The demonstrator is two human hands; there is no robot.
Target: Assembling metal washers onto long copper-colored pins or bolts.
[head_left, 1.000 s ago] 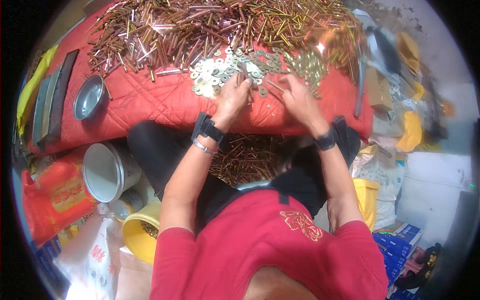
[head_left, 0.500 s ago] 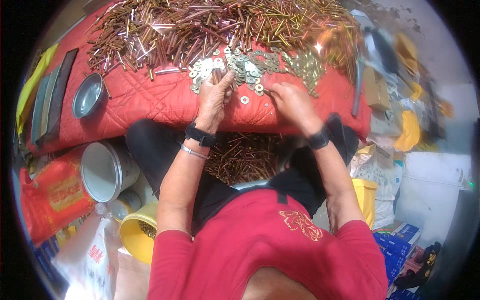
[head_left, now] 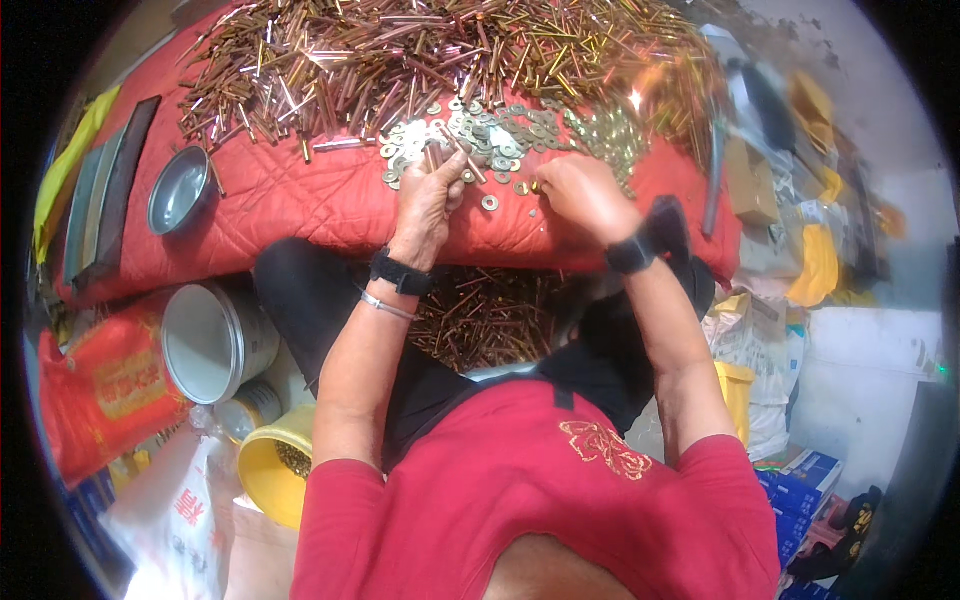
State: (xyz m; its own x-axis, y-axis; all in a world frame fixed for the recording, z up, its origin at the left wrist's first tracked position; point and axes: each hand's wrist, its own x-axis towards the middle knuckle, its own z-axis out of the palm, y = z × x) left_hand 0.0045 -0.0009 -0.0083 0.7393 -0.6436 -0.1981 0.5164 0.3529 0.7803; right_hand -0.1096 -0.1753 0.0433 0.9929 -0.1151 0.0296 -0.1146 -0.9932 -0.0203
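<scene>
My left hand [head_left: 425, 208], at the near side of the red padded work surface [head_left: 290, 195], is closed round a few copper-coloured metal rods [head_left: 433, 156]. One rod [head_left: 473, 168] sticks out past its thumb, slanting to the right. Just to the right, my right hand [head_left: 592, 200] has its fingers pinched together at a small brass-coloured piece [head_left: 538, 186], mostly covered by the fingertips. Between and beyond the hands lie flat ring washers [head_left: 510, 135]; a lone washer [head_left: 489, 203] rests nearer me. Small brass-coloured pieces [head_left: 606, 135] are heaped behind my right hand.
A big pile of metal rods [head_left: 380, 60] spans the far side. A metal bowl [head_left: 180, 190] sits at the left. More rods [head_left: 485, 315] lie below the edge, between my legs. White bucket [head_left: 205, 342] and yellow bucket [head_left: 270, 465] stand lower left; a cardboard box [head_left: 750, 180] is at right.
A rod now slants rightward out of my left hand beside the thumb. My right hand has turned slightly, and the brass-coloured piece shows at its fingertips.
</scene>
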